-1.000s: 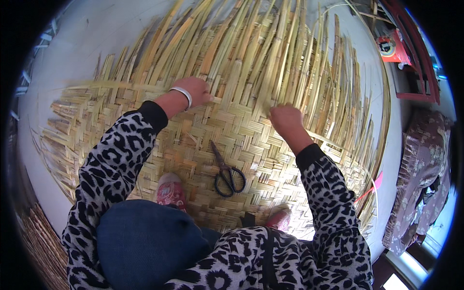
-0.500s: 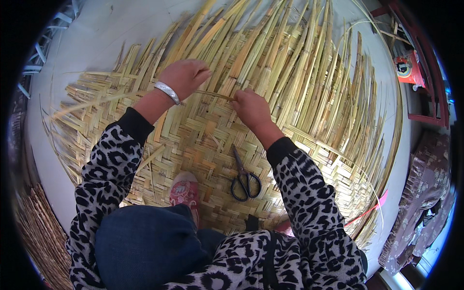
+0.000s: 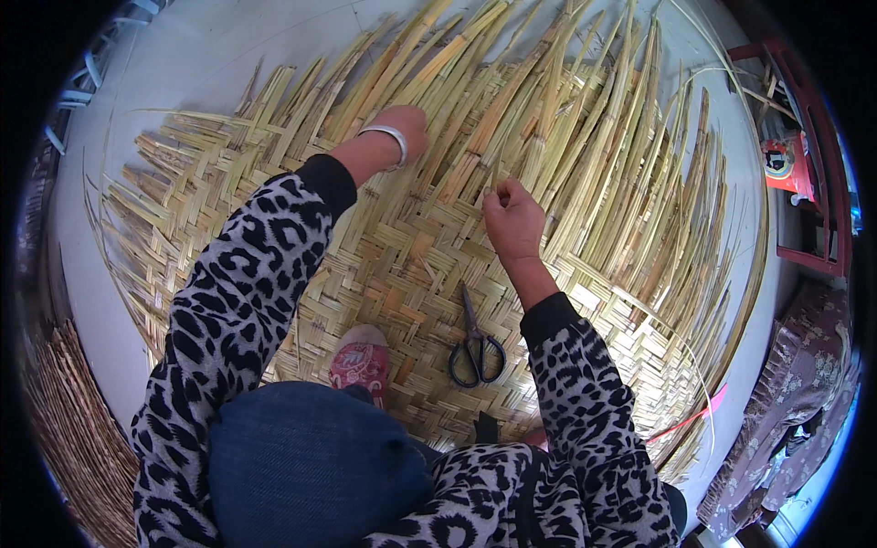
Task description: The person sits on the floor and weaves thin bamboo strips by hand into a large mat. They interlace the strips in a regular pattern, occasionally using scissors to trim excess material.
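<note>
- Pale floor (image 3: 228,46) spreads around and beneath the work, showing to the left and along the far edge.
- Nearest, a denim-covered knee (image 3: 315,466) is bent up between 2 animal-print sleeves (image 3: 247,274) with black cuffs.
- Just past the knee, 1 pinkish-red shoe (image 3: 359,363) with a pale toe stands on the woven mat (image 3: 402,283), which lies on the floor in front of and beneath the person.
- Right of that shoe, dark-handled scissors (image 3: 474,338) lie on the weave, blades pointing away from the person.
- Beyond them is the right hand (image 3: 513,219), clenched, its thumb against the forefinger at the base of the long strips (image 3: 585,173); I cannot tell whether a thin strip is pinched there.
- Farther and to the left, the left hand (image 3: 408,131) wears a light bracelet (image 3: 395,142); its back hides the fingertips, so I cannot tell what they grasp.
- Unwoven strips fan out past both hands.
- Off to the right are patterned cloth (image 3: 795,402), a dark red frame (image 3: 813,251) and a red packet (image 3: 787,169).
</note>
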Demonstrator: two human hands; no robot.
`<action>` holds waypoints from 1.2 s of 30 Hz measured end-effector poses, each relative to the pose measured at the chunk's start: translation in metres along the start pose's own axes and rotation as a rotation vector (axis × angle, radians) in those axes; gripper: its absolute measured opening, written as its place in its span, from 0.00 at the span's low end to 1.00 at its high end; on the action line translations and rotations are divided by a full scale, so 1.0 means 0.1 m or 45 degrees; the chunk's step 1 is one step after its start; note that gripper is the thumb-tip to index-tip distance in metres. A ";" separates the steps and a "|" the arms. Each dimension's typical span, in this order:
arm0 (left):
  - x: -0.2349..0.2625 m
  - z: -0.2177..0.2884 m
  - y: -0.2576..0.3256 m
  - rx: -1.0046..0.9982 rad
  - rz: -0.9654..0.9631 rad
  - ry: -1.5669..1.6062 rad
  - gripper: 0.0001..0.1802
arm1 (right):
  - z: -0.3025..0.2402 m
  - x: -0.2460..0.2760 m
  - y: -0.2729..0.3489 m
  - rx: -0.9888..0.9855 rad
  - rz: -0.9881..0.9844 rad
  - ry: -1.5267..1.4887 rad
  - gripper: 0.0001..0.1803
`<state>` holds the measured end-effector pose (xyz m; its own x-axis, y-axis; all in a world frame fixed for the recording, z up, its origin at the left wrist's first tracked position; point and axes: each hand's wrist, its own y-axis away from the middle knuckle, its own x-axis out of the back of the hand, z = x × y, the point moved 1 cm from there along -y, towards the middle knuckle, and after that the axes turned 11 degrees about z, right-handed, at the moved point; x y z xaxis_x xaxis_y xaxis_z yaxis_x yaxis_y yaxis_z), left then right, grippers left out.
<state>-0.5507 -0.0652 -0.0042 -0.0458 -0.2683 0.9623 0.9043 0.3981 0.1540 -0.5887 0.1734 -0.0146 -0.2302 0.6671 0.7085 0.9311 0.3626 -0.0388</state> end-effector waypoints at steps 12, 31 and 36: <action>-0.09 0.26 -0.04 0.071 -0.030 0.774 0.32 | -0.02 0.11 0.08 -0.071 0.073 -0.193 0.09; -0.02 0.50 -0.08 0.424 -0.669 1.674 0.43 | 0.06 0.01 -0.01 -0.211 0.066 -0.173 0.11; 0.00 0.50 0.01 0.510 -0.605 1.657 0.46 | 0.07 -0.03 0.02 -0.016 -0.071 -0.137 0.09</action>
<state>-0.5710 -0.0211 0.0075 0.3068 -0.9506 -0.0475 0.7263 0.2016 0.6572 -0.5884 0.1768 -0.0216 -0.3100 0.7122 0.6298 0.9193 0.3934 0.0076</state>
